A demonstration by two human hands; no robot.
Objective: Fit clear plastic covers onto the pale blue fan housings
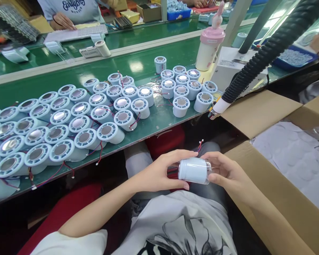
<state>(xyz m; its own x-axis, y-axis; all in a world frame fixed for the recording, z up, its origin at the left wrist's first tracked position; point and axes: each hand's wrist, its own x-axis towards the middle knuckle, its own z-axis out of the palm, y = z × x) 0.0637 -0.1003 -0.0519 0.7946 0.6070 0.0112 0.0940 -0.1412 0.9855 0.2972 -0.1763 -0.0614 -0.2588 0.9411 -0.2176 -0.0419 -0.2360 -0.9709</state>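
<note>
Brightly lit; glare spots the green bench; deep shadow beneath it; upper left corner blurred, edges stretched.

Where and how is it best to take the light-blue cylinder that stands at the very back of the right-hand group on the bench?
I would grip the light-blue cylinder by its curved side wall, just below the top, coming from the left and slightly above. It stands upright and its left side looks open, while neighbouring cylinders crowd its front right.
</note>
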